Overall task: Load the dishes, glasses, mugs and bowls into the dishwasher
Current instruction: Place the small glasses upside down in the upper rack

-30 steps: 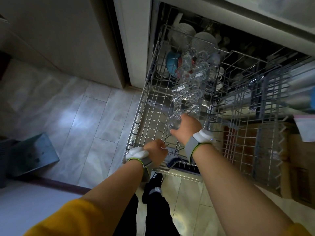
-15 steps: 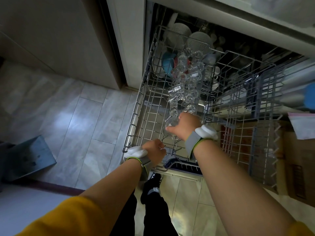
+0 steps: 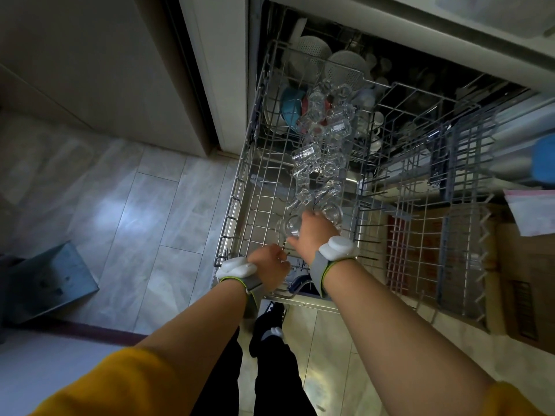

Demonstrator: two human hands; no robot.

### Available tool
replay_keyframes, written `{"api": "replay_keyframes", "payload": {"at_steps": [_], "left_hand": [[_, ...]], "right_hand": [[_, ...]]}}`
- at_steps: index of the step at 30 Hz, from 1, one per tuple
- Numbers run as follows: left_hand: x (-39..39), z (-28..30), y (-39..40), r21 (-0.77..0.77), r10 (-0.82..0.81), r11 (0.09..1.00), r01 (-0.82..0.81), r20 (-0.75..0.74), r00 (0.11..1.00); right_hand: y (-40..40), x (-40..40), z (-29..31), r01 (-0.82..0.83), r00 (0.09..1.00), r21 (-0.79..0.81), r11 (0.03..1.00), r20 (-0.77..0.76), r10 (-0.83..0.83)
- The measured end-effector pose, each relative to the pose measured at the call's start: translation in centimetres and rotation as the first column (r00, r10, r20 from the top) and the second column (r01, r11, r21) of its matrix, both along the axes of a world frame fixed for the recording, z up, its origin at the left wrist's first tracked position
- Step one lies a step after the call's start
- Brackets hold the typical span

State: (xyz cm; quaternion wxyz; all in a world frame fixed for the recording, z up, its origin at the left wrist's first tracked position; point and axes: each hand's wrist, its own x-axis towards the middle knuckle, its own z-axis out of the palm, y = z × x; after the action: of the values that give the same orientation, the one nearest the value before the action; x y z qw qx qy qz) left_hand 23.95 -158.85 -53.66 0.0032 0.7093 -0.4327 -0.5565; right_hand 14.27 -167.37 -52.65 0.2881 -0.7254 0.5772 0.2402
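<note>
Head view is showing the right hand (image 3: pixel 309 232) gripping a clear drinking glass (image 3: pixel 290 226) at frame centre, fingers curling round it over the pulled-out wire upper rack (image 3: pixel 240 187) — beside a row of clear glasses (image 3: pixel 324 139) running toward the upper middle. Just below, the left hand (image 3: pixel 268 262) is resting on the rack's front edge, fingers curled, seemingly clutching the wire.

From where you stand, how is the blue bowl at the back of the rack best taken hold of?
Grip the blue bowl by its upper rim, coming from above. It stands on edge between the rack wires, with glasses crowding its right side, so only the top is free.
</note>
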Motion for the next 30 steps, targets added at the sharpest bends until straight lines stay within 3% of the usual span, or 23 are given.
{"api": "replay_keyframes", "payload": {"at_steps": [8, 14, 17, 23, 26, 30], "left_hand": [[0.0, 0.6, -0.2, -0.061, -0.031, 0.998, 0.032, 0.025, 0.999], [-0.6, 1.1, -0.8, -0.234, 0.076, 0.970, -0.059, 0.061, 0.995], [-1.3, 1.7, -1.9, -0.293, 0.011, 0.956, 0.012, 0.075, 0.997], [-1.9, 2.1, -2.4, -0.227, -0.035, 0.972, 0.054, 0.088, 0.996], [-1.8, 2.9, -2.1, -0.218, -0.078, 0.970, 0.105, 0.133, 0.988], [-3.7, 5.7, -2.3, -0.269, -0.252, 0.924, 0.272, 0.106, 0.962]], "right_hand": [[2.3, -3.3, 0.6, 0.282, 0.939, -0.104, 0.954, 0.235, -0.252], [3.7, -3.5, 0.5, 0.147, 0.969, 0.034, 0.989, 0.198, -0.151], [3.8, -3.7, 0.4, 0.148, 0.970, 0.048, 0.988, 0.187, -0.155], [4.4, -4.6, 0.4, 0.161, 0.956, 0.084, 0.983, 0.236, -0.176], [5.1, -5.5, 1.4, 0.208, 0.938, 0.092, 0.974, 0.264, -0.225], [6.7, -8.6, 4.6, 0.373, 0.873, 0.048, 0.927, 0.320, -0.368]]}}
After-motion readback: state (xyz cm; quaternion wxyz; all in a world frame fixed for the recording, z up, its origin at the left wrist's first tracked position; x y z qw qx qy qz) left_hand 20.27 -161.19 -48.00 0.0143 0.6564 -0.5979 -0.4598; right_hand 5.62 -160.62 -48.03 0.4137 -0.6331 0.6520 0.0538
